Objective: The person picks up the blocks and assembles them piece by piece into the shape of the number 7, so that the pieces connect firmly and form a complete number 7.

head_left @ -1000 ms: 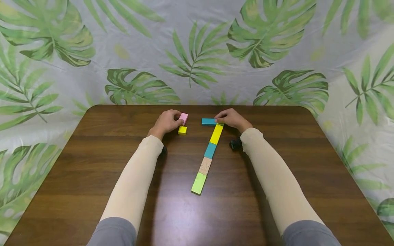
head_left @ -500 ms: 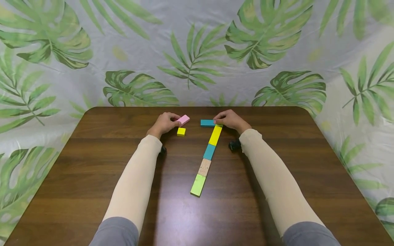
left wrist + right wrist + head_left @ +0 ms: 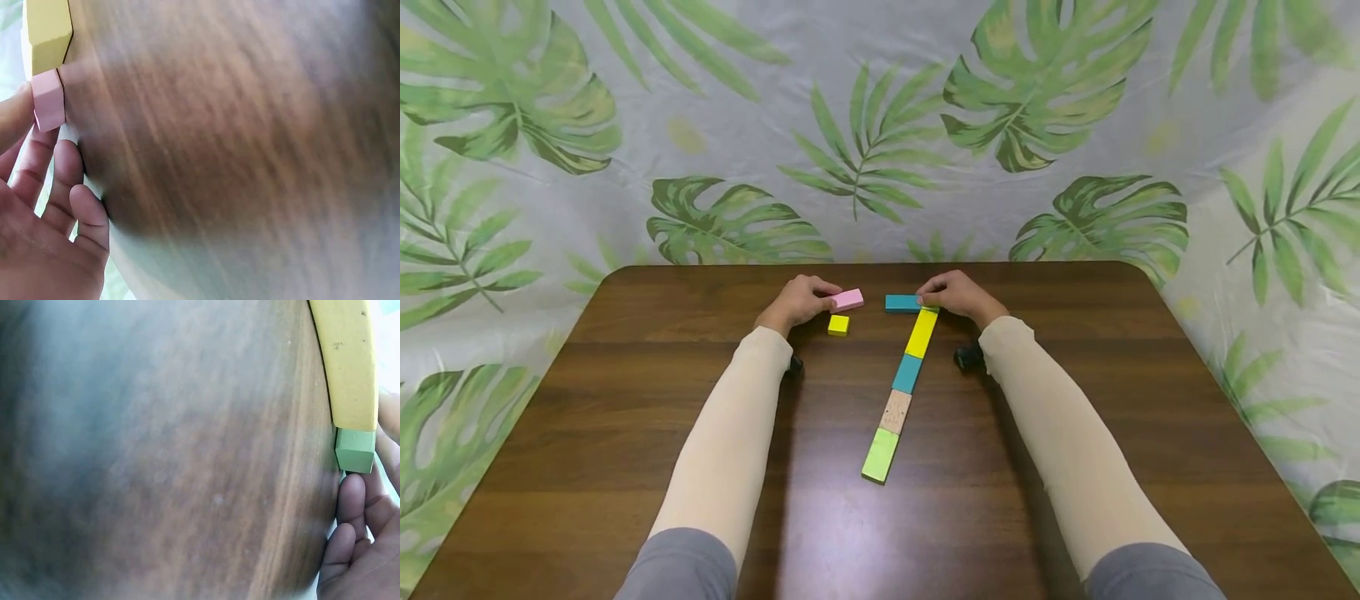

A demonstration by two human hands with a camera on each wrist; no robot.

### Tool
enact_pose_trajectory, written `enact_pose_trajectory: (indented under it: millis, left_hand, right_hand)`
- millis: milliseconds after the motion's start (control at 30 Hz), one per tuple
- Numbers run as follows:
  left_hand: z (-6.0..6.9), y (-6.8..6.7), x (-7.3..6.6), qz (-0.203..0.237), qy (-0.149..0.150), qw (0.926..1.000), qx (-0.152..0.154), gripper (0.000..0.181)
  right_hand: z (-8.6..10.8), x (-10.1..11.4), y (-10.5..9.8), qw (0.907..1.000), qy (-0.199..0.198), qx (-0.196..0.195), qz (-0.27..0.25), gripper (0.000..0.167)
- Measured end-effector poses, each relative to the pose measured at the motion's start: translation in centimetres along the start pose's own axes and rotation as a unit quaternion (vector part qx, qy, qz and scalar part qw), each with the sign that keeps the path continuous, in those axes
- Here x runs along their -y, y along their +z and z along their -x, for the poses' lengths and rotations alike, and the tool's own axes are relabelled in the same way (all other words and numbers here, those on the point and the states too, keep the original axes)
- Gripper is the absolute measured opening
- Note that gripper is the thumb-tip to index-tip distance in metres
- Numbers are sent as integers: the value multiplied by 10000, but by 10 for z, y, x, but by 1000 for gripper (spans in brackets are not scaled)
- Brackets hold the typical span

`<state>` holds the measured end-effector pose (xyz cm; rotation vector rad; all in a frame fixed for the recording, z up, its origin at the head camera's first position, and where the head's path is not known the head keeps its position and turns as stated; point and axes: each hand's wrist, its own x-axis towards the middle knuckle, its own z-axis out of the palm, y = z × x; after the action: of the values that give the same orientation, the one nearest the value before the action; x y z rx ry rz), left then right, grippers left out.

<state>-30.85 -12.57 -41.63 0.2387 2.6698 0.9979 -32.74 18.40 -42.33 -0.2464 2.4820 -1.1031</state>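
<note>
At the far part of the table, my left hand (image 3: pixel 799 302) pinches the left end of a pink block (image 3: pixel 848 300) between thumb and fingers. The left wrist view shows that pink block (image 3: pixel 49 103) beside the thumb, with a yellow block (image 3: pixel 50 37) just beyond it. My right hand (image 3: pixel 961 297) holds the right end of a teal block (image 3: pixel 901 303) lying crosswise. Under its fingertips, a small green block (image 3: pixel 929 309) meets a long yellow block (image 3: pixel 921 333). In the right wrist view, the green block (image 3: pixel 355 450) adjoins the fingers; the teal one is hidden there.
A slanting row runs toward me from the long yellow block: a second teal block (image 3: pixel 907 373), a plain wood block (image 3: pixel 895 412) and a lime block (image 3: pixel 880 455). One short yellow block (image 3: pixel 838 325) lies near my left hand. A leaf-patterned cloth (image 3: pixel 865 133) hangs behind the table (image 3: pixel 685 358).
The pink block has turned from pointing away from me to lying nearly crosswise, its free end toward the right, in my left hand's pinch. My right hand stays at the teal block.
</note>
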Motion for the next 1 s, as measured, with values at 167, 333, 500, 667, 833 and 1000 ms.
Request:
enact_pose_trajectory:
  millis: [167,333,500,667,833,1000]
  left_hand:
    - [1,-1,2,-13,204,9996,169,39]
    - [1,-2,4,39,351,9989,301,42]
    - [0,-4,5,-61,360,9988,325,39]
    - [-1,-5,4,-10,335,9988,351,39]
    - [0,-6,5,-61,304,9989,350,39]
    - [-2,-6,7,-176,292,9990,289,40]
  right_hand:
    - [-1,-2,0,10000,-16,-15,-3,30]
    - [-1,-3,0,10000,1,-39,-26,28]
    - [0,-1,0,10000,13,22,-25,29]
    - [0,1,0,10000,10,-4,-12,29]
    - [0,1,1,10000,3,-5,40,30]
    - [0,0,1,10000,-18,0,57,29]
